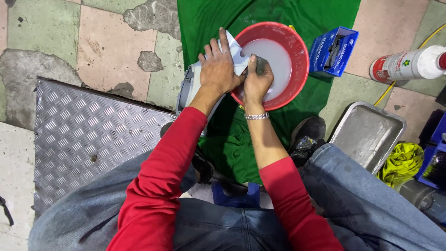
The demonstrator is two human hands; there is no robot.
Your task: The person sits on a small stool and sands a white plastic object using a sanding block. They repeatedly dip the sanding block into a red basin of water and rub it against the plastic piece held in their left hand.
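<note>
fingers [222,46] atop white part [238,59], over basin [299,56]

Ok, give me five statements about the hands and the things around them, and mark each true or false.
1. The red basin stands on a green cloth. True.
2. The left hand lies on a white and grey part at the basin's rim. True.
3. The right hand is resting on the metal tray. False: it is over the basin, pressing something dark against the white part; the metal tray lies apart, by the right knee.
4. The basin holds clear blue liquid. False: the liquid is milky white.
5. A silver bracelet is on the left wrist. False: it is on the right wrist.
</note>
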